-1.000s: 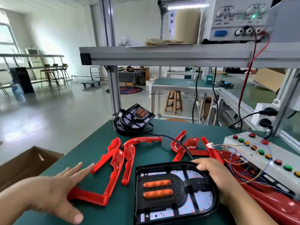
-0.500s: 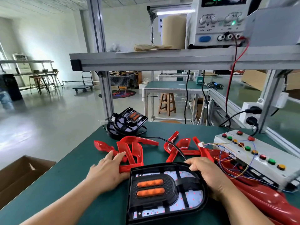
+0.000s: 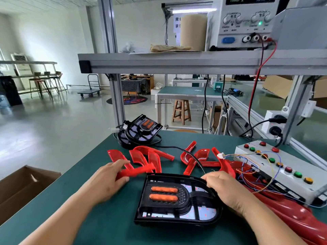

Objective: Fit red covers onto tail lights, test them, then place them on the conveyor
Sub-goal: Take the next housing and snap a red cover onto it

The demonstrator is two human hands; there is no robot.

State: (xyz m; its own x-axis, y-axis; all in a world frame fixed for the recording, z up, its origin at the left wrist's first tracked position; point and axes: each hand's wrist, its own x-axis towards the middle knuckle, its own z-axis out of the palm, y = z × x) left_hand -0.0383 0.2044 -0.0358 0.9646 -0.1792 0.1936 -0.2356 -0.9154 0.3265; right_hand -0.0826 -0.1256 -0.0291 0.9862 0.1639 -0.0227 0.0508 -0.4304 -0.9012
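Nearest me: tail light [image 3: 177, 200] flat on the green table [image 3: 99, 223], face up, two orange strips showing, no red on it yet. My right hand [image 3: 228, 189] is curled over its top right rim, pinning it. My left hand [image 3: 108, 181] sits just left of it, thumb and fingers pinched on one red cover [image 3: 139, 171]. The cover is off the table and angled toward the housing's top left corner. Touching the rim or just short, can't tell, it's blurred.

Status: step one of three. Cover picked, not seated. Test and conveyor drop both left for this unit.

Behind that: loose covers [image 3: 154, 156] in two heaps, left and centre. Button box [image 3: 265, 167] on the right, its coloured wires and white plug [image 3: 220, 155] lying over the covers, not plugged into my unit as far as I see. Second tail light [image 3: 141, 131] at the far table edge, also bare. Power supply [image 3: 244, 23] up on the shelf, green lamp lit.

No finished unit in view, so I'd judge the batch barely started.
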